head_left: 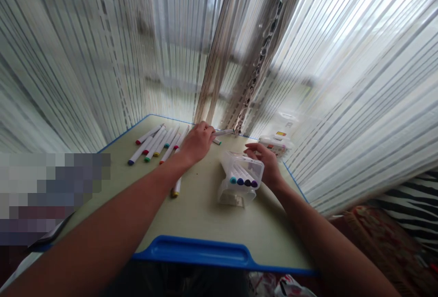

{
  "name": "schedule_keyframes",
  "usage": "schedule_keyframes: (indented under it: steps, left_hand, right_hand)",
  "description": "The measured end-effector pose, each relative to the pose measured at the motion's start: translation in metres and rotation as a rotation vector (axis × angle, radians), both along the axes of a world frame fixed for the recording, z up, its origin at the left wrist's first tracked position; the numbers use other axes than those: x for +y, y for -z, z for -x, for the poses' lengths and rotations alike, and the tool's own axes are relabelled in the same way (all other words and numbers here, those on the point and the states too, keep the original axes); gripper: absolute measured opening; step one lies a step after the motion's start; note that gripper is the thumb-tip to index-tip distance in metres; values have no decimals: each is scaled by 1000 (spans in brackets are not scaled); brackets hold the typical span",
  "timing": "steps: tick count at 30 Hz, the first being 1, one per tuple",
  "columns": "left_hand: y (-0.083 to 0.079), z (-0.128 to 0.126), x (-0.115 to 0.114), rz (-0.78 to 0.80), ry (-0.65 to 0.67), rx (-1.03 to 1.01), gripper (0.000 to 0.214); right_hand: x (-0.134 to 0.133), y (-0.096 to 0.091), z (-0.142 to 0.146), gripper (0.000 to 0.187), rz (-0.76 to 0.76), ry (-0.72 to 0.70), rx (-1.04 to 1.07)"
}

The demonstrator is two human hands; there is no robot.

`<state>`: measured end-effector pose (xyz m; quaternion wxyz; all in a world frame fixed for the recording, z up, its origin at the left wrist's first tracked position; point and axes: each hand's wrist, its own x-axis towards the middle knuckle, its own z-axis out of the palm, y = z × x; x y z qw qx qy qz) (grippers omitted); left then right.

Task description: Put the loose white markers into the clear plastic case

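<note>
My left hand is closed around a white marker, which points right over the far part of the table. My right hand is beside and behind a clear plastic case, its fingers curved and apart; whether they touch the case I cannot tell. Several white markers with teal, blue, black and purple ends lie inside the case. To the left, a group of loose white markers with coloured ends is spread on the table. One yellow-ended marker is under my left forearm, and a green-ended marker lies past my left hand.
The pale table has a blue rim and a blue front tray. A clear box with labels stands at the back right edge. Striped string curtains hang behind the table. Zebra-patterned fabric is at the right.
</note>
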<state>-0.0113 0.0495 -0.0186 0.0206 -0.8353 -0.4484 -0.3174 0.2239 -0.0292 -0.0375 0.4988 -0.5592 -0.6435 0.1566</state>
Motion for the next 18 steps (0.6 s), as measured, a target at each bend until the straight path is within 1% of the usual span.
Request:
schedule_keyframes:
  steps: [2,4,6,9,11,13,16,18]
  left_hand:
    - [-6,-1,-4,-68,55,-217,19]
    - [-13,-4,-10,-103,121,-424,16]
    - [-20,-6,-18,-110,165,-537,15]
    - [-29,-11,-30,-94,232,-627,15]
    - [-32,-14,-34,-16,268,-717,15]
    - [-32,-17,-34,102,294,-848,16]
    - [-31,-21,-31,279,350,-1083,26]
    - [-32,-22,-29,370,423,-1231,32]
  right_hand:
    - [0,0,1,29,3,-2,12]
    - [-1,-1,2,29,5,-14,27]
    - [-2,-1,2,29,3,-22,34]
    - [-3,-3,2,30,-14,-14,11]
    - [-3,-4,2,30,-31,-12,-2]
    - [-3,-4,2,30,-40,-20,-5]
    - [-3,-6,3,31,-45,-32,4]
    - [-4,-8,4,31,-58,-31,15]
